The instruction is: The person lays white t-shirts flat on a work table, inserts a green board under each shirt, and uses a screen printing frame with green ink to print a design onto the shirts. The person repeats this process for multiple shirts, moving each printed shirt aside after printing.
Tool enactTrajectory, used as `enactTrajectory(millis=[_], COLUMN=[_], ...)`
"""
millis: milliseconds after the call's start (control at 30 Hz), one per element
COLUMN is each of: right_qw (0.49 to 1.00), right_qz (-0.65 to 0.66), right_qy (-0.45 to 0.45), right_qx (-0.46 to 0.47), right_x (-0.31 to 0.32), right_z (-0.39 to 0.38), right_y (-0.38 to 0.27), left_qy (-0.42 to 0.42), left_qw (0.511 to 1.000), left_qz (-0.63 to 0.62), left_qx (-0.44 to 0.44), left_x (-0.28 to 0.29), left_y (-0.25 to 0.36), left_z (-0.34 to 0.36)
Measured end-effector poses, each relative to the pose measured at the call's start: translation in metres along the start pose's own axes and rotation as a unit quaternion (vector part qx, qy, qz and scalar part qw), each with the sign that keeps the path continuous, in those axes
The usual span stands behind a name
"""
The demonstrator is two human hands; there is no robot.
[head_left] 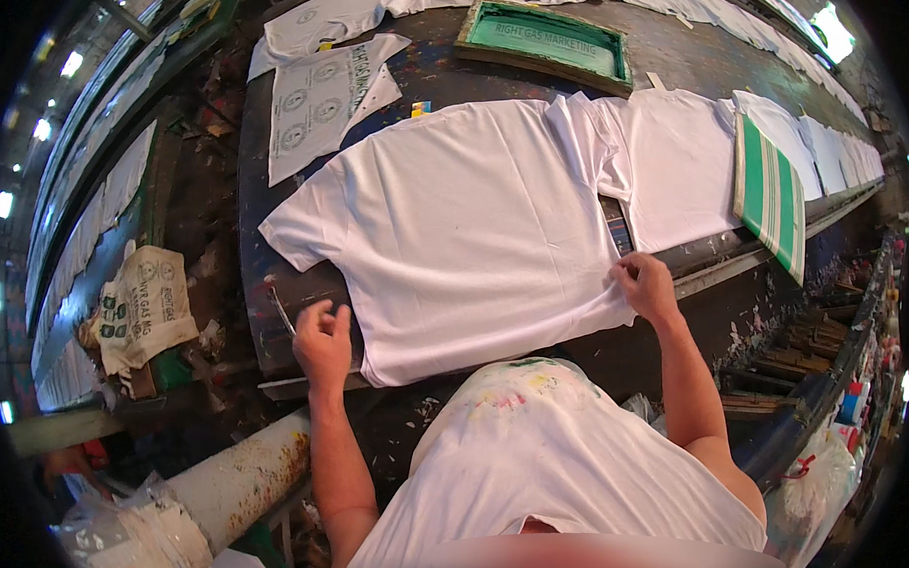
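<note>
A white T-shirt (pixel 457 224) lies spread over the dark table in front of me, one sleeve toward the left and its lower edge nearest my body. My right hand (pixel 647 287) pinches the shirt's edge at its near right corner. Just beyond the shirt's near left side, my left hand (pixel 324 350) holds nothing; its fingers are loosely bent, with the thumb apart. A thin light-coloured rod (pixel 281 310) lies close to that hand at the table's edge.
Beyond the shirt rests a green-framed printing screen (pixel 543 45). More white shirts (pixel 679 162) lie to the right, beside a green striped screen (pixel 771 200). A printed cloth (pixel 326 104) is at the far left, and a printed bag (pixel 145 308) lies lower left.
</note>
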State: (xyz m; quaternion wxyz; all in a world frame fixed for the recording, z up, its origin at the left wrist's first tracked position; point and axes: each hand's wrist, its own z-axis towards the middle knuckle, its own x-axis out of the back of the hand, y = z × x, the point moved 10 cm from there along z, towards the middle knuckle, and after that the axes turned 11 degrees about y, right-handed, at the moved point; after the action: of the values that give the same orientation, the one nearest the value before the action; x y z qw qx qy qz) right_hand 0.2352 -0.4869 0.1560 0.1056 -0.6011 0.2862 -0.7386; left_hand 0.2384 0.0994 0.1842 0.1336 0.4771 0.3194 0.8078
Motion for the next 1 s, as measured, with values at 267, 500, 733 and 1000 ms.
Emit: enactTrajectory(millis=[267, 500, 733, 1000], right_qw=[0.976, 0.926, 0.921, 0.933], right_qz=[-0.012, -0.129, -0.075, -0.176], right_qy=[0.116, 0.161, 0.176, 0.136], right_qx=[0.184, 0.316, 0.339, 0.284], right_x=[-0.007, -0.080, -0.077, -0.073], right_z=[0.146, 0.276, 0.294, 0.307], right_y=[-0.078, -0.118, -0.094, -0.068], left_qy=[0.059, -0.025, 0.037, 0.005], left_qw=[0.964, 0.947, 0.981, 0.954], left_qz=[0.028, 0.188, 0.038, 0.135], left_qx=[-0.256, -0.258, -0.189, -0.267], left_x=[-0.098, -0.188, -0.178, -0.198], left_y=[0.043, 0.027, 0.024, 0.042], left_z=[0.141, 0.222, 0.230, 0.246])
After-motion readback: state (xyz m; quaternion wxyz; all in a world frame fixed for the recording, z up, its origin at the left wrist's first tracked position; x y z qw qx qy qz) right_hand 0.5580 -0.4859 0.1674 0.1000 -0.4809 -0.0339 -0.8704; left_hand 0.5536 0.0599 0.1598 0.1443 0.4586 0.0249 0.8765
